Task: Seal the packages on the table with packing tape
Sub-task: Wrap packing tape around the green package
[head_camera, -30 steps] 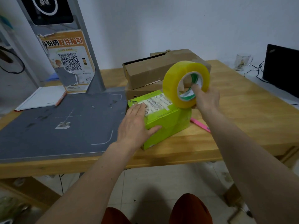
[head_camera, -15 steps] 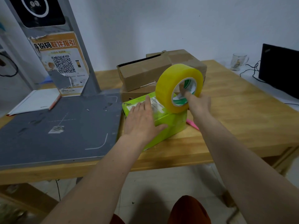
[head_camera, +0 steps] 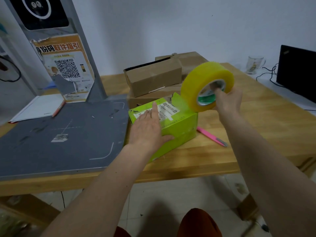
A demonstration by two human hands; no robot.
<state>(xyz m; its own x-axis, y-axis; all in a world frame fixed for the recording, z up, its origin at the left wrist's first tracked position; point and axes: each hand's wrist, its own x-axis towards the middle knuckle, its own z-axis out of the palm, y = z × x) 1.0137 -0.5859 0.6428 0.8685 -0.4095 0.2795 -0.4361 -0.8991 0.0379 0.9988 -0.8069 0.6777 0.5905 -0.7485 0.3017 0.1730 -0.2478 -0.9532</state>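
A lime-green box (head_camera: 179,127) with a white shipping label lies on the wooden table (head_camera: 265,120). My left hand (head_camera: 148,130) presses flat on its top, fingers spread, the thumb down its front face. My right hand (head_camera: 228,100) grips a big yellow roll of packing tape (head_camera: 203,82) through its core, holding it above the box's right end. A clear strip of tape runs from the roll down to the box top. Behind the green box stand brown cardboard boxes (head_camera: 153,77), one with an open end.
A pink utility knife (head_camera: 211,136) lies right of the green box. A grey scanner base (head_camera: 59,134) with an upright post and QR poster fills the left. White papers (head_camera: 37,108) lie far left. A glass mug (head_camera: 254,64) and a black monitor (head_camera: 297,72) stand at the right.
My right hand has drawn the tape roll to the right, past the box's right end, stretching tape over the top. My left hand has slid forward along the label.
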